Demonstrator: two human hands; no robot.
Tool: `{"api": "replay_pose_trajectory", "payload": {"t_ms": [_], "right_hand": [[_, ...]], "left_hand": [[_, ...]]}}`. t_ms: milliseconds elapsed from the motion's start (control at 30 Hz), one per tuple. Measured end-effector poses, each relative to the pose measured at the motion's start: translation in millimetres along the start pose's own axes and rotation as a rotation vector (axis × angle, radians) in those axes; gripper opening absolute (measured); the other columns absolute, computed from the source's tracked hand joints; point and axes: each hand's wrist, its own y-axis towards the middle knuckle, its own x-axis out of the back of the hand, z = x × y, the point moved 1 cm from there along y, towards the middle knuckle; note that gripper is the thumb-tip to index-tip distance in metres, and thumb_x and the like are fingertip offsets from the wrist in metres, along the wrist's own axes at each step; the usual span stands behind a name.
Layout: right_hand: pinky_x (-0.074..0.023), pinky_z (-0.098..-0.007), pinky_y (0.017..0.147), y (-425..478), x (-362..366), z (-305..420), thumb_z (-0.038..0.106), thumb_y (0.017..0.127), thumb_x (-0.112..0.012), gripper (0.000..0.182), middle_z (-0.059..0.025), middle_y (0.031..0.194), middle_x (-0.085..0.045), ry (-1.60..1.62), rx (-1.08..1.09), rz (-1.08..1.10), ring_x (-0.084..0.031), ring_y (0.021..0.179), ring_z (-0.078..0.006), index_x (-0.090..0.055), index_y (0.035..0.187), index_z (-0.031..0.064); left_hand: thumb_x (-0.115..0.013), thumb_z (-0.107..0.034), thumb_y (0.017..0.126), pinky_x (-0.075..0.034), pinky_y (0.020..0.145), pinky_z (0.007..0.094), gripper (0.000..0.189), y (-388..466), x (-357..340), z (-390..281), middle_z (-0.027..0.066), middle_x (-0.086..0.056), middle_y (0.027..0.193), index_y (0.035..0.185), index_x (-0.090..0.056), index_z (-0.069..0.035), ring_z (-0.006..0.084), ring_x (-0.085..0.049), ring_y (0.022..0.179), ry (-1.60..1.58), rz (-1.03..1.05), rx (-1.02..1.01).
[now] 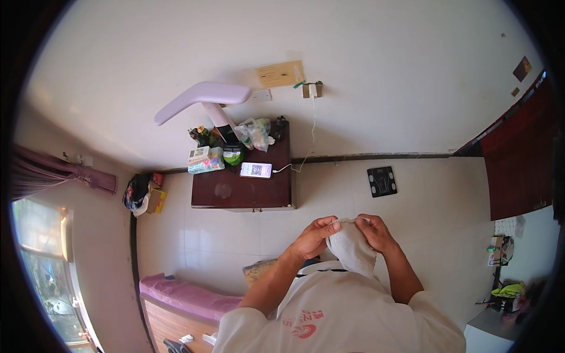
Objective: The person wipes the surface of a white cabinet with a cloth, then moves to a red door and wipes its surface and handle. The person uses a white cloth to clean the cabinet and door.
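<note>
An off-white piece of fabric (352, 248) hangs in front of my chest, its upper edge held between my two hands. At one corner my left hand (311, 238) pinches that edge between thumb and fingers. My right hand (376, 234) grips the other corner, with the fingers curled over it. Between them the fabric droops in a rounded fold against my pale shirt (353, 304). Its lower part lies close to the shirt, and I cannot tell whether it is a sock, a towel or another item.
A dark red cabinet (236, 194) bears a lit phone (256, 170) on a charging cable (314, 128), a lilac desk lamp (203, 93) and a plastic bag (257, 132). A black bathroom scale (382, 181) lies on the tiled floor. A bed with purple bedding (190, 295) stands at lower left.
</note>
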Motion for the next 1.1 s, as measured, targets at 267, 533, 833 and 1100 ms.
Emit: {"api": "replay_pose_trajectory", "payload": {"t_ms": [267,533,833,1100], "right_hand": [[-0.0479,-0.0249,0.069,-38.2,38.4,-36.2,0.044,0.102,-0.053,0.04,0.0016,0.083,-0.066,0.421,-0.159,-0.187,-0.058,0.074,-0.0064,-0.067,0.096,0.007],[-0.0495,-0.028,0.074,-81.6,105.8,-63.1,0.045,0.103,-0.049,0.043,-0.002,0.09,-0.067,0.4,-0.119,-0.173,-0.06,0.081,-0.0097,-0.066,0.102,0.0053],[-0.0504,-0.0305,0.08,-184.9,239.4,-86.4,0.047,0.102,-0.05,0.047,-0.0054,0.098,-0.068,0.481,-0.175,-0.227,-0.062,0.088,-0.0131,-0.067,0.112,0.004],[-0.0527,-0.0297,0.076,-301.6,345.9,-110.2,0.049,0.099,-0.054,0.046,-0.0043,0.099,-0.069,0.587,-0.145,-0.487,-0.064,0.085,-0.0119,-0.066,0.114,0.0061]], "left_hand": [[-0.079,-0.02,0.086,-0.048,0.092,0.0312,0.044,12.1,-29.8,15.4,0.0012,-0.067,0.108,0.122,-0.061,-0.002,0.0141,-0.061,0.101,0.326,0.149,0.229],[-0.08,-0.017,0.083,-0.054,0.094,0.0367,0.061,50.2,-87.7,52.9,0.0093,-0.064,0.119,0.134,-0.052,0.001,0.0204,-0.062,0.107,0.328,0.275,0.288],[-0.073,-0.021,0.09,-0.054,0.095,0.046,0.056,147.0,-171.1,155.2,0.0159,-0.06,0.128,0.136,-0.05,0.002,0.0297,-0.061,0.114,0.352,0.403,0.469],[-0.069,-0.015,0.093,-0.056,0.093,0.0438,0.042,264.0,-261.5,258.4,0.0128,-0.064,0.12,0.128,-0.054,0.002,0.0263,-0.064,0.109,0.447,0.474,0.749]]}}
